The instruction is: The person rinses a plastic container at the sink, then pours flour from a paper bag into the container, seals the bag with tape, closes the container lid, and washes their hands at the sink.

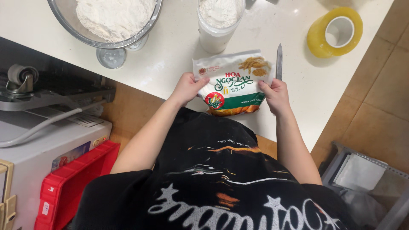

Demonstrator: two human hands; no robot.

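Far left, below counter (179, 51): red crate (72, 179), white appliance (51, 140). On counter: steel bowl (104, 40) with flour, tall flour container (219, 25).

Our left hand (187, 87): grip closed on flour bag (232, 83), pinching its left edge. Our right hand (276, 96): grip closed on same bag, right edge. Bag sits between both hands at counter's near edge (long axis runs away from us), equally near each.

Knife (279, 61) lies just beyond right hand; yellow tape roll (336, 32) farther right.

Flour bag (232, 83) on bench (170, 55) near edge, between left hand (186, 87) and right hand (277, 96). Knife (279, 61) just right of bag. Bowl (106, 21) far left, jar (219, 21) behind bag, tape roll (335, 32) far right.
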